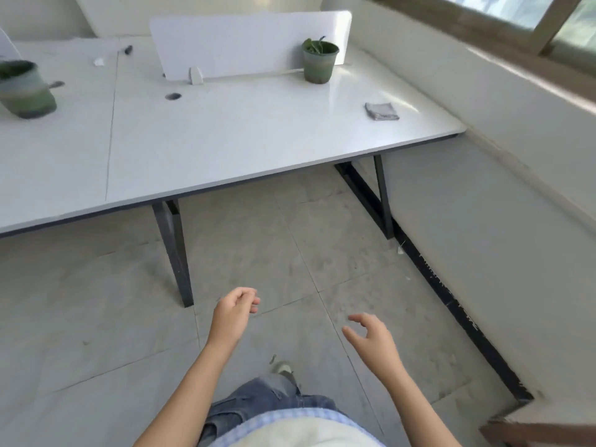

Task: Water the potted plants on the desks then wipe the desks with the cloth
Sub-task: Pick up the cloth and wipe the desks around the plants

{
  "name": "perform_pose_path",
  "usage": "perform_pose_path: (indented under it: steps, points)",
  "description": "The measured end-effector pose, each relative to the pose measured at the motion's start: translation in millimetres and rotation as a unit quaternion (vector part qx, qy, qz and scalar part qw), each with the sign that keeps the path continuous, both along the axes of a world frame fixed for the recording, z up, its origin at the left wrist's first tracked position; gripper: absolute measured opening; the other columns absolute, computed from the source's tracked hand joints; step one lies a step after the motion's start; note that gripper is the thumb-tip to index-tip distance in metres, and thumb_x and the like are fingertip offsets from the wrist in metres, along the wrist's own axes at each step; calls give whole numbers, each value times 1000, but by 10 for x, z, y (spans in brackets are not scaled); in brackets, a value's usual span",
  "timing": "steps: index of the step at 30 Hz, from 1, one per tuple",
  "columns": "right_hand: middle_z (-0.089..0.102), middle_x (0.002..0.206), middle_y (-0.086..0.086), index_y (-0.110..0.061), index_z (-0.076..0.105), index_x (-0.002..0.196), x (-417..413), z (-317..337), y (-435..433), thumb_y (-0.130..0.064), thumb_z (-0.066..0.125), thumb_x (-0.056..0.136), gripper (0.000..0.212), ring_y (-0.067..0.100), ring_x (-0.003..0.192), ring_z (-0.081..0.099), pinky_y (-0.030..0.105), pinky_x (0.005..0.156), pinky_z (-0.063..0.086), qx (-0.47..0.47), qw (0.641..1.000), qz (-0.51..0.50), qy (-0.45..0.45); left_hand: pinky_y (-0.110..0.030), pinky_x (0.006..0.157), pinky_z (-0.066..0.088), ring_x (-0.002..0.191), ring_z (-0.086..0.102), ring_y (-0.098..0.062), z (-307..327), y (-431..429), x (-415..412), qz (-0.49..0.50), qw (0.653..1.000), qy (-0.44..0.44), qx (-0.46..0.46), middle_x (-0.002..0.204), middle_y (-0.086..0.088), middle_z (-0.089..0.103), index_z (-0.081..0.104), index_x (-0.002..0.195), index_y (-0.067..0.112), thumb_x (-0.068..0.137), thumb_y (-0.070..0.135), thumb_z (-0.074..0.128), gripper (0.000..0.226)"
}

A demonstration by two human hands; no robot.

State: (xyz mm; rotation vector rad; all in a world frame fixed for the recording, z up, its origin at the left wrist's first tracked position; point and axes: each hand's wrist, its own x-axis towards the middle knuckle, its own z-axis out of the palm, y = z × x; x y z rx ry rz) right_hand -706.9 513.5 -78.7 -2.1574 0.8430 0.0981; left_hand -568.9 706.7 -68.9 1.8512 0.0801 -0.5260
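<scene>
Empty hands over the floor, cloth straight ahead on the desk.

The left hand (233,312) and right hand (371,337) hang short of the desk (225,150), fingers loosely curled, gripping nothing. The cloth (381,111) lies folded flat near the desk's right end, its wider side running 9 to 3. It is at 12 o'clock from the right hand and 1 o'clock from the left, well apart from both, and the right hand looks nearer. Beyond it stands the right pot (319,62). The left pot (25,90) sits at 10 o'clock. No watering vessel shows.
</scene>
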Motion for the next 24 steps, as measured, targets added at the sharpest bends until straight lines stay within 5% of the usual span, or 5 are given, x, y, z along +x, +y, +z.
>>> perform_pose_path:
  steps: [4, 12, 24]
  points:
    - [54, 125, 3, -13, 55, 119, 487, 161, -396, -24, 55, 88, 33, 18, 122, 44, 22, 93, 31, -3, 998, -49, -25, -22, 70, 42, 73, 57, -20, 148, -578, 560, -47, 999, -5, -5, 78, -1, 62, 58, 74, 20, 91, 8, 45, 24]
    - [56, 125, -2, -18, 54, 119, 993, -74, -1199, -28, 55, 87, 34, 14, 120, 46, 30, 102, 36, 33, 996, -61, 60, -33, 79, 45, 72, 57, -22, -202, -1641, 1110, -114, 989, 78, 45, 74, -3, 63, 58, 71, 18, 90, 7, 47, 25]
    - [62, 114, 3, -11, 57, 113, 2213, 73, -3500, -18, 58, 85, 29, 16, 99, 56, 23, 86, 41, 58, 991, -120, -28, -34, 79, 45, 70, 60, -17, -90, -3703, 2121, -132, 990, 26, 33, 76, 2, 65, 60, 73, 23, 91, 10, 48, 25]
